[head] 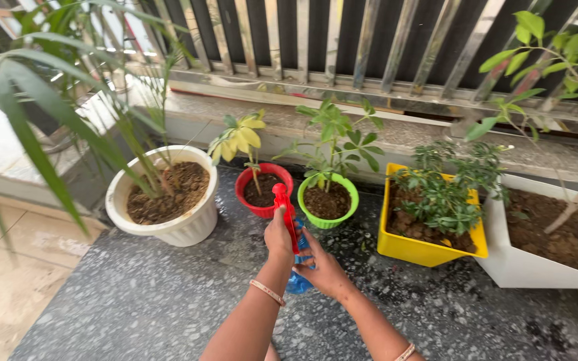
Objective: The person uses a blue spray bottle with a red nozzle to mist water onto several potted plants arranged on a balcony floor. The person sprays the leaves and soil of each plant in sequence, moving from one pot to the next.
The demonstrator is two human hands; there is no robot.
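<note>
5 plant pots, 1 spray bottle, 2 hands, 2 wrist bands

Both bare forearms reach toward twelve o'clock, wrists close together. The left hand is curled into a fist; the right hand, at four o'clock from it, is cupped, fingers bent.

We are seeing white round pot holding palm, standing left of red pot and green pot, each carrying small plant. Yellow square planter sitting beside white angular planter. Metal railing running behind; speckled dark ledge lying underneath.
</note>
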